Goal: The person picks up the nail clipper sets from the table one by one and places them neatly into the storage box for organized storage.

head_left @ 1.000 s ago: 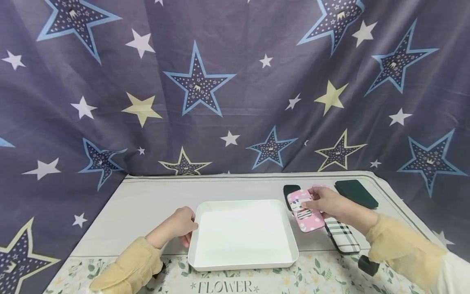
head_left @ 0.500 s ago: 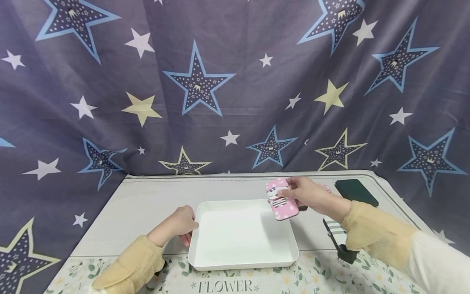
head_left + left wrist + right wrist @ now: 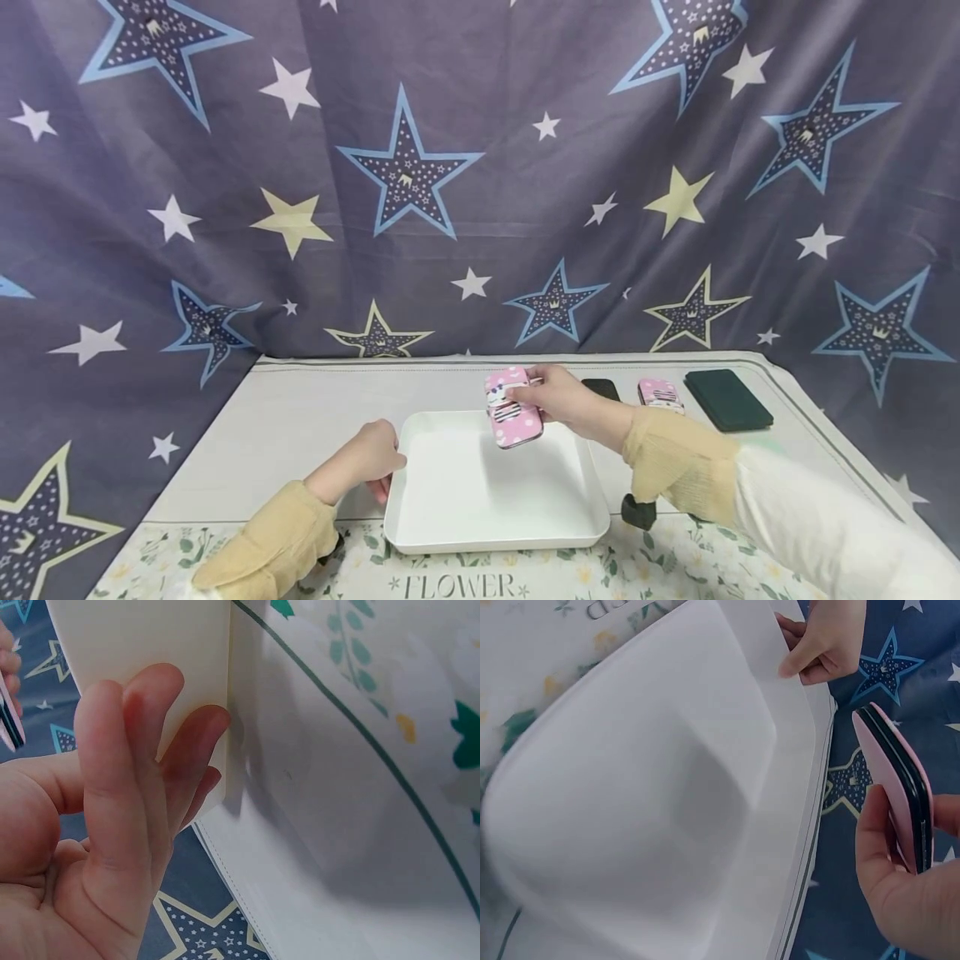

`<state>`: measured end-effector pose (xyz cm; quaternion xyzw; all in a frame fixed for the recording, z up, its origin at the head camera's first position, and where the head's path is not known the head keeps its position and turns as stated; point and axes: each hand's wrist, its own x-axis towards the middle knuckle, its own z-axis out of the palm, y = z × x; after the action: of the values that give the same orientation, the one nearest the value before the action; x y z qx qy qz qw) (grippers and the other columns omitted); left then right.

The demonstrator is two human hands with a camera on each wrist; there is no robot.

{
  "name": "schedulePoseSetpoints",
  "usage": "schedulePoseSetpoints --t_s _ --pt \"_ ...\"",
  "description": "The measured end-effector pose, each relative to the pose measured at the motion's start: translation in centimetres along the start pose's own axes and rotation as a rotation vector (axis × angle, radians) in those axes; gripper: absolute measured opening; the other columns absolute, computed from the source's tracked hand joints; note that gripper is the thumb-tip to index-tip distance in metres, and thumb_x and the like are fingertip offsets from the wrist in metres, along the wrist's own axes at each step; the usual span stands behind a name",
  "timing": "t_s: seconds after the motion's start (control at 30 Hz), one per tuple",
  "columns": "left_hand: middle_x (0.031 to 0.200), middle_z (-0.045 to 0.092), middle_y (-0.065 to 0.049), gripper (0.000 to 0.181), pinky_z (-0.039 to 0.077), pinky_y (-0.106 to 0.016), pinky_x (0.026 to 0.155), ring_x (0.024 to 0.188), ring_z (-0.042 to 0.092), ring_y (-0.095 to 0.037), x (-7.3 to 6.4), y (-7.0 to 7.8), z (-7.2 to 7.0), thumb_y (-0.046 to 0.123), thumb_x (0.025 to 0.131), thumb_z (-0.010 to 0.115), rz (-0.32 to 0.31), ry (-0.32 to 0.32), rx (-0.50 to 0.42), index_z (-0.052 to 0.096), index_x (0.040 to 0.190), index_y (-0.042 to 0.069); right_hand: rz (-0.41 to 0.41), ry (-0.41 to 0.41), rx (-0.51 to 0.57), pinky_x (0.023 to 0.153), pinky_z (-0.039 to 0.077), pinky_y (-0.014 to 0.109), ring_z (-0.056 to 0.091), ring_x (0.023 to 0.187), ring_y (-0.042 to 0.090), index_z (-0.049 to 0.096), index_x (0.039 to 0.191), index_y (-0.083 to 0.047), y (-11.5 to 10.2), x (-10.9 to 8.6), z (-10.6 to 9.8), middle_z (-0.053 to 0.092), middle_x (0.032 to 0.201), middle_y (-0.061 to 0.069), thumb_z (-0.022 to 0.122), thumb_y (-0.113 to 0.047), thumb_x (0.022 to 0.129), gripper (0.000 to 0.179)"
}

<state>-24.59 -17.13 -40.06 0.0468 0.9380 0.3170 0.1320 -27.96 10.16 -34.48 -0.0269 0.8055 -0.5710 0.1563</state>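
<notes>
A pink case [image 3: 517, 429] is held by the right hand [image 3: 567, 406], pinched between thumb and fingers just left of the palm and raised over the far part of a white tray [image 3: 480, 517], apart from it. A shadow is cast on the tray floor below that hand. The tray's left wall is gripped by the left hand [image 3: 371, 457], with the thumb laid at the rim and the fingers set against the outside. Between the left hand and the case, open room is left above the tray floor; the far rim is partly covered by the case. The tray is smooth, shallow and round-cornered. The case is a flat, rounded rectangle, printed with pale dots, a cartoon figure and stripes; a dark band is seen along its edge, between two pink covers. Its long axis is slanted slightly, the lower end pointed toward the person and a little to the right, the printed face turned up toward the head. Beyond the right forearm, a black item [image 3: 602, 388] and a second pink case [image 3: 660, 393] are partly hidden; farther right of the right hand, a dark green flat item [image 3: 727, 400] is laid on the pale table cover [image 3: 315, 400].
</notes>
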Motion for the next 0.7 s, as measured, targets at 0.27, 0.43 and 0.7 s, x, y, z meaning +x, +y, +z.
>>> schedulePoseSetpoints --t_s 0.27,0.43,0.7 --pt "0.043 0.057 -0.007 0.014 0.053 -0.023 0.037 0.032 0.055 -0.014 0.3 -0.1 0.2 -0.002 0.079 0.056 0.010 0.014 0.043 0.058 0.065 -0.003 0.001 -0.053 0.064 0.072 0.060 0.031 0.065 0.077 0.014 0.047 0.124 0.008 -0.3 1.4 2.9 0.065 0.101 0.016 0.061 -0.011 0.088 0.043" --pt "0.044 0.057 -0.007 0.017 0.053 -0.023 0.038 0.032 0.055 -0.013 0.4 -0.1 0.2 -0.001 0.080 0.057 0.002 0.012 0.047 0.058 0.064 -0.002 0.024 -0.080 0.085 0.073 0.060 0.032 0.065 0.079 0.016 0.046 0.123 0.010 -0.2 2.0 5.2 0.064 0.101 0.017 0.060 -0.010 0.087 0.043" --pt "0.044 0.058 -0.009 0.018 0.054 -0.025 0.038 0.032 0.055 -0.014 0.3 0.1 0.0 -0.001 0.081 0.056 -0.046 0.012 0.028 0.053 0.063 0.000 0.038 -0.085 0.081 0.065 0.061 0.030 0.064 0.070 0.016 0.049 0.114 0.010 1.4 2.9 9.2 0.064 0.088 0.015 0.061 -0.007 0.086 0.036"
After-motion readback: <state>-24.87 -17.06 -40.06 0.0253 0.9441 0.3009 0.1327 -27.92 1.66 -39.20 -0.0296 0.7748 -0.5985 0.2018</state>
